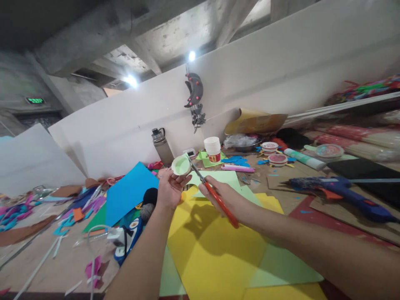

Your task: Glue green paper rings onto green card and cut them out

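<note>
My left hand (170, 187) is closed around a small round paper cup (181, 166), its opening turned towards me and its inside pale green. My right hand (220, 193) grips a pair of scissors (215, 196) with red handles. The metal blades point up and to the left and reach the cup's right rim; I cannot tell whether they are cutting into it. Below both hands lie yellow sheets (218, 250) over pale green sheets (281, 266), with hand shadows falling on the yellow.
A blue glue gun (340, 189) lies at right. Behind stand a stack of paper cups (212, 146) and a grey bottle (162, 146). Left are a blue sheet (129, 193), a power strip (129, 239) with a cable, and scattered scraps. A dark crescent ornament (195, 89) hangs on the white panel.
</note>
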Motion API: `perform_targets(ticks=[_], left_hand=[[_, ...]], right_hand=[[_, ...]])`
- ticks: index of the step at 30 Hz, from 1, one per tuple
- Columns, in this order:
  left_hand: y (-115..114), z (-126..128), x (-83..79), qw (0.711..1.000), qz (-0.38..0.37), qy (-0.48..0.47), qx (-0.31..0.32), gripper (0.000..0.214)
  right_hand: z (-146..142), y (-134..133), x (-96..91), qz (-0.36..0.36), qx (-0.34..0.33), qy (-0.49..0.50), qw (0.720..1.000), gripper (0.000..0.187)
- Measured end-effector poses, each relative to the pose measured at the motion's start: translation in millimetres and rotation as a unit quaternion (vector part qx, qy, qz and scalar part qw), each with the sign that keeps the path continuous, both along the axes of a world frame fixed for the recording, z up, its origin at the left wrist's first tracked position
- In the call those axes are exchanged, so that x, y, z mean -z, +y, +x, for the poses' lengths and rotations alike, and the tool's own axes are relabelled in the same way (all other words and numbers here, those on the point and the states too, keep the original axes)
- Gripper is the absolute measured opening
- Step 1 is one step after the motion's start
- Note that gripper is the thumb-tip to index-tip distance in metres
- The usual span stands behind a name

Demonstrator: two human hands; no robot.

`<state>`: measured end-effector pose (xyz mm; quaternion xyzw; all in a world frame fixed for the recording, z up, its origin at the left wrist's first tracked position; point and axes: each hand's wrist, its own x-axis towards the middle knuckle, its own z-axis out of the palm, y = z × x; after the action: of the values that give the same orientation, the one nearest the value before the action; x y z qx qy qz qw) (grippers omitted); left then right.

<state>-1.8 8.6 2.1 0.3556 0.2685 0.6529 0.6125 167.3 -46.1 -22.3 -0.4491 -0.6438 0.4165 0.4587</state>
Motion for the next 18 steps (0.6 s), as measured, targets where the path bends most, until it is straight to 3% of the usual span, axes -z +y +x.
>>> perform_targets(ticks=[11, 18], left_hand=[[-7.7, 5.9, -1.5, 0.999, 0.009, 0.034, 0.018, 0.017], [-8.9, 7.5, 0.2, 0.999, 0.012, 0.005, 0.034, 0.004]], right_hand=[[-0.8, 1.8, 2.3, 0.027, 0.012, 0.007, 1.0, 0.033], [-1.1, 0.5, 2.3, 0.021, 0.018, -0.007, 1.0, 0.034]])
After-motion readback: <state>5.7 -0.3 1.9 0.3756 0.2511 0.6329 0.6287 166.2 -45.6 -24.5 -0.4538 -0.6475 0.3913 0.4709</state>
